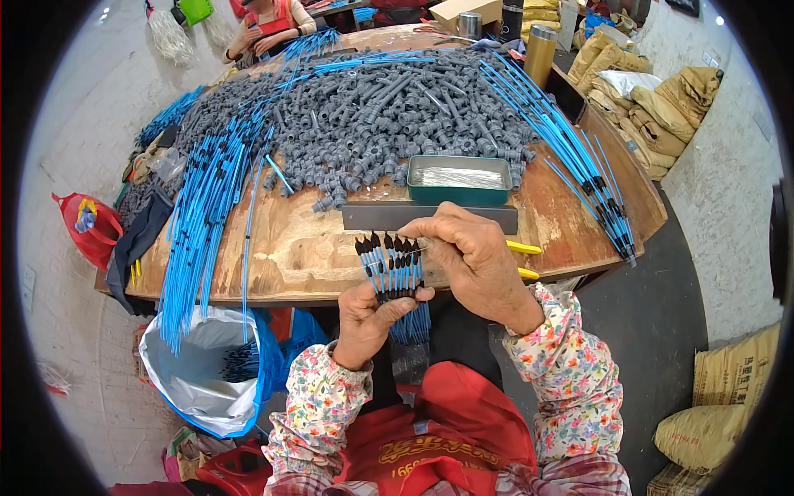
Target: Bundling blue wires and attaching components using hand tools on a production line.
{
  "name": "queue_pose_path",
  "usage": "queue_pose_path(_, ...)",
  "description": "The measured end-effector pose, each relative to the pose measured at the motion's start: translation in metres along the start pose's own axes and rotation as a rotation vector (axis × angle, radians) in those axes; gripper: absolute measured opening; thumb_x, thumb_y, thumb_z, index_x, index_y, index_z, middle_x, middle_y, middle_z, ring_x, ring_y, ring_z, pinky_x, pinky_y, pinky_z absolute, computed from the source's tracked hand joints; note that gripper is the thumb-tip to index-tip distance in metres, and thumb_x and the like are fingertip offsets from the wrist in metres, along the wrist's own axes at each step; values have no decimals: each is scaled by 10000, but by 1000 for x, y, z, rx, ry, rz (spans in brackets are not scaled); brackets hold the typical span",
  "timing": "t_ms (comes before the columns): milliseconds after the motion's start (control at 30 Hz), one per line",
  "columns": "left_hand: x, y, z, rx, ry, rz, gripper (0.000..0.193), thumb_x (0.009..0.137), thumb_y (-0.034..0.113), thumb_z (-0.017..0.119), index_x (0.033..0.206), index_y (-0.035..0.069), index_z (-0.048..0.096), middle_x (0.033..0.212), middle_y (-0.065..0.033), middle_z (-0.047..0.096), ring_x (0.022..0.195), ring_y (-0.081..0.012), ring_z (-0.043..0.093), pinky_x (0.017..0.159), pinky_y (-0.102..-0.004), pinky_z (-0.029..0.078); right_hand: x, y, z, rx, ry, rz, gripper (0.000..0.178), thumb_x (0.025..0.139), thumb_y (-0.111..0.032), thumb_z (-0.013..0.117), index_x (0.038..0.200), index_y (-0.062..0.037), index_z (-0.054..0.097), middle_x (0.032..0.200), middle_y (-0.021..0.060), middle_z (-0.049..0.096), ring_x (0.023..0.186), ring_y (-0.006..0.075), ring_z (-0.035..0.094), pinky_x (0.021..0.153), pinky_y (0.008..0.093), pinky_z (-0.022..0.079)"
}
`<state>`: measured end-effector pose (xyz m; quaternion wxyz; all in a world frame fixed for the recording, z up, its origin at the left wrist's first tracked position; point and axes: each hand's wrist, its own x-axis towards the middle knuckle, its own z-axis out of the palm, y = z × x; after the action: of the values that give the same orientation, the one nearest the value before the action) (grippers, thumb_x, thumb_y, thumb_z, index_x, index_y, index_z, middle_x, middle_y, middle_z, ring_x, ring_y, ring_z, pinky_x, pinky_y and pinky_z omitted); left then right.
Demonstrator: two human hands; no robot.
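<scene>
My left hand (364,322) grips a fan of thin blue rods (393,277) with black tips, held upright just off the table's near edge. Their lower ends hang below my fingers. At the top right of the fan, my right hand (475,260) has its thumb and forefinger pinched on a thin metal pin (423,245), lying against the black tips. Beyond my hands, a green tin (460,195) contains many similar silvery pins (460,178). In front of the tin lies a dark flat bar (372,218).
Grey plastic fittings (397,107) heap across the wooden table (289,269). Blue rods lie in bundles at left (207,223) and right (571,157). Yellow tool handles (524,248) lie beside my right hand. An open blue-white bag (198,364) stands below left. Another person (269,25) sits across the table.
</scene>
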<state>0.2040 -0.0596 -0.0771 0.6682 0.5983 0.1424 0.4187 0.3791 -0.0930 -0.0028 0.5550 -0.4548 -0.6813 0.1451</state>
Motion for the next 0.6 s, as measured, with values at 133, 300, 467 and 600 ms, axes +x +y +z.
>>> queue_pose_path(133, 0, 1, 0, 0, 3, -3, 236, 879, -6, 584, 1110, -56, 585, 975, -136, 679, 928, -171, 647, 827, -283, 512, 4, 1, -1, 50, -28, 29, 147, 819, 36, 556, 943, 29, 636, 744, 80, 557, 653, 171, 547, 595, 272, 425)
queue_pose_path(300, 0, 0, -1, 20, -11, -3, 237, 879, -7, 583, 1111, -54, 586, 976, -138, 678, 928, -172, 646, 819, -285, 513, 4, 6, 2, 149, -17, 92, 136, 842, 21, 557, 956, 38, 630, 761, 59, 572, 673, 132, 548, 611, 257, 437)
queue_pose_path(467, 0, 1, -2, 5, -8, 11, 238, 873, -12, 589, 1107, -54, 587, 965, -136, 678, 924, -172, 646, 814, -289, 514, 9, 0, -2, 214, -80, 123, 160, 846, 20, 559, 992, 40, 624, 778, 32, 576, 688, 81, 537, 621, 227, 441)
queue_pose_path(600, 0, 5, -1, -83, 12, -46, 237, 859, -20, 604, 1093, -57, 592, 943, -131, 678, 924, -174, 645, 821, -295, 515, 12, 0, -13, 209, -257, 212, 189, 842, 21, 567, 1022, 31, 625, 807, 6, 581, 701, 36, 522, 618, 183, 435)
